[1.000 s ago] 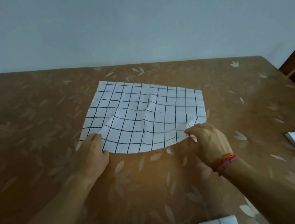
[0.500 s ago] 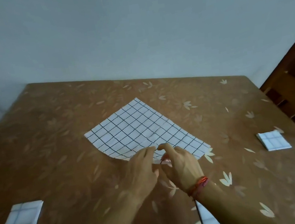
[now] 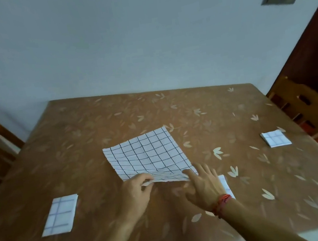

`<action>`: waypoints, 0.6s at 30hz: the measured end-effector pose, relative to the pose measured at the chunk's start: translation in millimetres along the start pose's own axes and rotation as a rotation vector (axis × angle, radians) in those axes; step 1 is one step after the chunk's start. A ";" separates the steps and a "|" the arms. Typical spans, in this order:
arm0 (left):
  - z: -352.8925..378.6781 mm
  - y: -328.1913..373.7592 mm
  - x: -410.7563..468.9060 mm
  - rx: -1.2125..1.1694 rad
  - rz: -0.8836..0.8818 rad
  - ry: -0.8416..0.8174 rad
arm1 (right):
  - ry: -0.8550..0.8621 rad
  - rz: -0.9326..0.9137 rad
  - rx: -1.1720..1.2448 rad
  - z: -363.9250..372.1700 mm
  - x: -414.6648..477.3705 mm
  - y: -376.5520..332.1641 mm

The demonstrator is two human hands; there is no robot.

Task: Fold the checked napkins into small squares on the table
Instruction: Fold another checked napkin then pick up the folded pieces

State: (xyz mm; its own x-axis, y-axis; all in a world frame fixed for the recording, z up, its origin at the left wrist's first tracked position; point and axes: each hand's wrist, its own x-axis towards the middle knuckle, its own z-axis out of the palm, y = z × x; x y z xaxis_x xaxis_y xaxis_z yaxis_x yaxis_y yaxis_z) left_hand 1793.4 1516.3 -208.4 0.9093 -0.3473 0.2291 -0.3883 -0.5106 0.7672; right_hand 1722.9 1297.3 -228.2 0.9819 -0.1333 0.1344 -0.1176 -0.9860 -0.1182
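Left hand [image 3: 135, 193] pinched closed; right hand [image 3: 204, 185] flat, fingers spread.

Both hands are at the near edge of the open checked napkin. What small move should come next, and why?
Probably lift the near edge and carry it toward the far edge. The open napkin lies unfolded, the left hand pinches its near edge, and the right hand rests open at the near right corner, so a first half fold seems due.

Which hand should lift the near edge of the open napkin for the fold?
Left hand, probably: its fingers already pinch the near edge of the open napkin. The right hand lies open and flat at the near right corner.
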 end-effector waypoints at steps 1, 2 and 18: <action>-8.4 -0.1 -7.5 -0.024 -0.004 0.014 | -0.019 0.060 -0.019 1.9 -3.8 7.8; -16.8 -1.5 -15.0 -0.039 -0.021 0.023 | -0.053 0.122 -0.032 2.3 -7.7 14.7; -90.8 -41.8 -111.9 0.141 -0.316 -0.108 | -0.311 0.299 0.547 -29.4 -55.9 9.7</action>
State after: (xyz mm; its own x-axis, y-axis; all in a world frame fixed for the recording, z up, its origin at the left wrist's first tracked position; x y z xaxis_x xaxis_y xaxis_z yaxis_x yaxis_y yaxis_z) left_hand 1721.4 1647.9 -211.7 0.9697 -0.2318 -0.0766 -0.1138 -0.7070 0.6980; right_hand 1662.6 1292.2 -208.0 0.9255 -0.2760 -0.2593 -0.3782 -0.7083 -0.5961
